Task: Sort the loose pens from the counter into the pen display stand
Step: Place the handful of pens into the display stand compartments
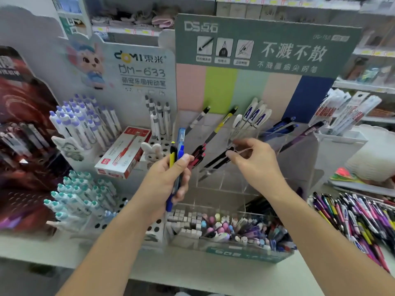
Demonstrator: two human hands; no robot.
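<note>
My left hand [171,178] grips a small bunch of pens [179,152], blue and yellow-black ones, upright in front of the clear acrylic pen display stand [222,182]. My right hand [254,161] pinches the top of a black pen [218,161] that leans in a middle compartment of the stand. Other pens lean in the upper compartments: a grey one [197,119], a yellow-black one [222,124], white-and-blue ones [254,116], dark blue ones [282,127]. A heap of loose pens [359,221] lies on the counter at the right.
Left of the stand is a white holed display with purple-capped pens [85,122] and teal-capped pens [79,197]. A red-and-white pen box [121,152] rests on it. The stand's front bins hold erasers and small pens [224,229]. Packaged refills [346,112] stand at the right.
</note>
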